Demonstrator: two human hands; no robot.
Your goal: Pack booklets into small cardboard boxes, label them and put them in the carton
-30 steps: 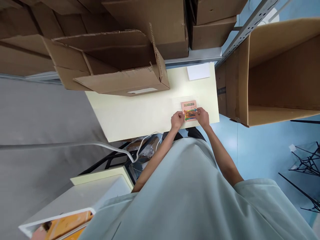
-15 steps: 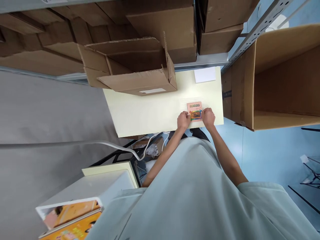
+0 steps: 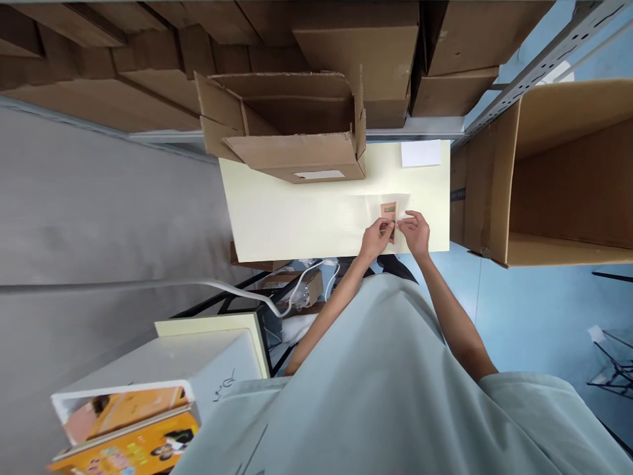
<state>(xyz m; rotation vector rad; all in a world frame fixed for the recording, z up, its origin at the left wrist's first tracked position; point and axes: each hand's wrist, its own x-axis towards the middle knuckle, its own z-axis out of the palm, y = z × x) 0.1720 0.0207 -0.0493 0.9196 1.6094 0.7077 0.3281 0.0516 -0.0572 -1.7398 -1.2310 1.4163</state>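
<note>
A small pink booklet [image 3: 388, 210] with a printed picture lies near the front edge of the cream table, showing as a narrow upright strip. Around it is a pale, see-through-looking sheet [image 3: 374, 204]; whether this is film or a page I cannot tell. My left hand [image 3: 376, 237] pinches the booklet with thumb and forefinger over its lower part. To the right, my right hand [image 3: 415, 232] has its fingers stretched out and apart, fingertips close to the booklet's right edge. Whether they touch it is unclear.
An open cardboard box [image 3: 297, 155] stands at the table's back. White paper [image 3: 420, 154] lies right of it. A large open carton [image 3: 489, 178] is at the right, and boxes [image 3: 356, 66] fill the shelf behind. Yellow books [image 3: 143, 442] sit in a white bin [image 3: 212, 356] lower left.
The booklet's full pink front has narrowed to a strip, with a pale sheet now visible around it. My left hand has moved over the booklet; my right hand's fingers have spread. The view has shifted.
</note>
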